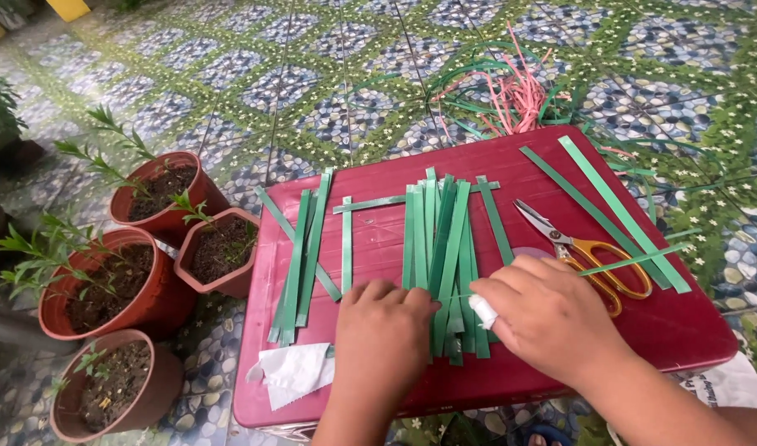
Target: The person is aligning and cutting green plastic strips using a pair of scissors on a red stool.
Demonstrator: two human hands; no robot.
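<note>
Pressing green strips [441,248] flat, both hands' fingers [378,293] together, four soil-filled pots [159,186] of seedlings nearby

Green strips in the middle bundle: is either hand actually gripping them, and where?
Neither grips. Both the left hand and right hand press flat on the near ends of the flat green plastic strips.

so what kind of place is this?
Probably a home patio or courtyard. Patterned pebble-print floor tiles, terracotta-coloured plastic pots with seedlings beside a low red plastic table, where both hands press flat green plastic strips.
</note>
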